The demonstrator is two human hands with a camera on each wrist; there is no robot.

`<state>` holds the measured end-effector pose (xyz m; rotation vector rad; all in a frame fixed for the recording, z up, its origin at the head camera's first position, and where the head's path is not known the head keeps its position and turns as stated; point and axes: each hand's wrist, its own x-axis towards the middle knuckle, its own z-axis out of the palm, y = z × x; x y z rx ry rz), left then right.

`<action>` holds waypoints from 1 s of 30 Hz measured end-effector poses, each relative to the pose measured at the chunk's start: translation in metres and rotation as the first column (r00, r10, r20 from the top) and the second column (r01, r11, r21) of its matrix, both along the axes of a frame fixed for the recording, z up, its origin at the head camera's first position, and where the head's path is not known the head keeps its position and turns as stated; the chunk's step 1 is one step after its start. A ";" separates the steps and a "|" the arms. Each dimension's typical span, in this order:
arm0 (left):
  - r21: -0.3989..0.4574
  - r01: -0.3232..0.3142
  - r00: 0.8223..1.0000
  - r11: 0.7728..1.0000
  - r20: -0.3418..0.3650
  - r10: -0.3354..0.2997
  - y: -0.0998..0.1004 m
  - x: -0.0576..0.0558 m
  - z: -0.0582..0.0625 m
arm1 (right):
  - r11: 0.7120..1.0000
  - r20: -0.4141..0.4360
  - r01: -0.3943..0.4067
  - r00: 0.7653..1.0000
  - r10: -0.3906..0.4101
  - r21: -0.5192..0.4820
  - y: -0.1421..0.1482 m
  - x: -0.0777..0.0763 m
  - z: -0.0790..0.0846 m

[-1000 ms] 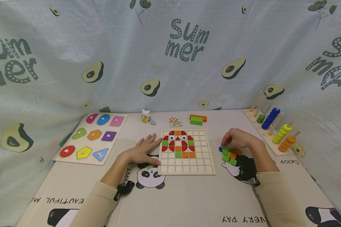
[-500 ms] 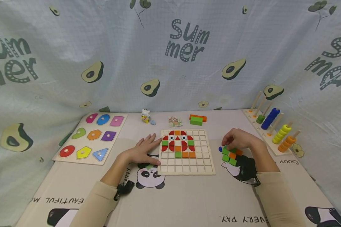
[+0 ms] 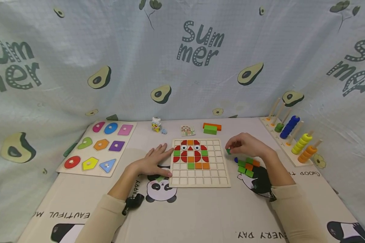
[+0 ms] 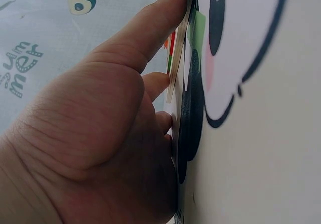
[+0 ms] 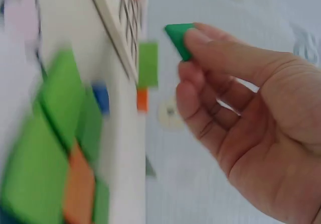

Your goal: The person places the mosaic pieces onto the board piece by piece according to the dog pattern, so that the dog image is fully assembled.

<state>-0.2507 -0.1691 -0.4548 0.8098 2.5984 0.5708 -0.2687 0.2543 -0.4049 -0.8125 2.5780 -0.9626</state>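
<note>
A square wooden grid board (image 3: 200,180) lies mid-table, with red, green, orange and white tiles forming a figure with two eyes on it. My left hand (image 3: 153,162) rests on the table at the board's left side, fingers spread; its thumb and fingertips touch the edge. In the left wrist view the thumb meets the board's rim (image 4: 176,66). Just right of the board, my right hand (image 3: 249,145) pinches a small green block (image 5: 179,38) between thumb and fingers, one pointed corner showing. Below that hand sits a cluster of green and orange blocks (image 3: 245,167) with a blue piece (image 3: 235,160).
Behind the board lie a small picture card (image 3: 187,130), a green block (image 3: 210,129) on or before an orange one, and a little figurine (image 3: 156,124). A shape puzzle board (image 3: 91,145) stands left; a bead-peg rack (image 3: 301,162) stands right.
My right hand has lifted from the block cluster and moved left and slightly back toward the board, taking a green block with it. My left hand and the board have stayed put.
</note>
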 end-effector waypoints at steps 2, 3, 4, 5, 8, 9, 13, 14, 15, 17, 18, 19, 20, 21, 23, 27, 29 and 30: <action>0.001 0.002 1.000 1.000 -0.001 -0.002 0.001 0.000 0.000 | 0.999 0.005 -0.034 0.999 0.034 -0.038 -0.015 0.003 0.001; 0.000 0.002 1.000 1.000 -0.001 -0.002 0.001 0.000 0.001 | 0.998 0.007 -0.048 0.999 0.049 -0.046 -0.022 0.004 0.002; -0.001 0.003 1.000 1.000 -0.003 -0.003 0.001 0.000 0.001 | 0.997 0.014 -0.058 0.998 0.059 -0.048 -0.030 0.006 0.001; -0.003 0.003 1.000 1.000 -0.005 -0.003 0.002 0.000 0.001 | 0.997 0.017 -0.069 0.997 0.070 -0.046 -0.037 0.007 0.000; -0.003 0.000 1.000 1.000 -0.008 0.000 0.003 -0.001 0.000 | 0.996 0.037 -0.090 0.995 0.090 -0.015 -0.053 0.011 -0.004; -0.002 -0.001 1.000 1.000 -0.010 0.001 0.003 -0.001 0.001 | 0.995 0.041 -0.096 0.995 0.096 0.000 -0.057 0.012 -0.006; 0.001 -0.003 1.000 1.000 -0.010 0.003 0.004 -0.002 0.001 | 0.993 0.039 -0.091 0.995 0.088 0.080 -0.067 0.015 -0.009; 0.001 -0.003 1.000 1.000 -0.010 0.003 0.004 -0.002 0.002 | 0.991 0.033 -0.088 0.996 0.085 0.096 -0.068 0.016 -0.009; 0.001 -0.001 1.000 1.000 -0.013 0.001 0.004 -0.002 0.002 | 0.991 0.027 -0.084 0.996 0.082 0.108 -0.068 0.016 -0.009; 0.004 -0.001 1.000 1.000 -0.014 0.001 0.004 -0.002 0.002 | 0.988 0.017 -0.086 0.996 0.085 0.125 -0.070 0.017 -0.009; 0.004 0.001 1.000 1.000 -0.015 -0.001 0.004 -0.002 0.002 | 0.987 0.015 -0.089 0.996 0.088 0.132 -0.070 0.017 -0.009; 0.004 0.001 1.000 1.000 -0.015 -0.001 0.004 -0.002 0.003 | 0.986 0.015 -0.091 0.996 0.090 0.137 -0.070 0.017 -0.010; 0.003 0.002 1.000 1.000 -0.015 -0.002 0.004 -0.002 0.002 | 0.985 0.016 -0.095 0.995 0.094 0.145 -0.071 0.017 -0.011; 0.000 0.004 1.000 1.000 -0.015 -0.004 0.004 -0.002 0.002 | 0.983 0.017 -0.099 0.995 0.097 0.152 -0.071 0.017 -0.012; -0.005 0.004 1.000 1.000 -0.011 -0.004 0.003 -0.002 0.002 | 0.981 0.016 -0.102 0.995 0.101 0.167 -0.072 0.016 -0.014; -0.005 0.000 1.000 1.000 -0.010 0.000 0.002 0.000 0.002 | 0.977 0.023 -0.096 0.995 0.093 0.189 -0.071 0.014 -0.016; -0.005 -0.002 1.000 1.000 -0.008 0.002 0.002 0.000 0.002 | 0.979 0.029 -0.073 0.997 0.069 0.190 -0.067 0.014 -0.014; -0.003 -0.003 1.000 1.000 -0.005 0.002 0.001 0.001 0.002 | 0.980 0.026 -0.060 0.998 0.056 0.188 -0.064 0.014 -0.012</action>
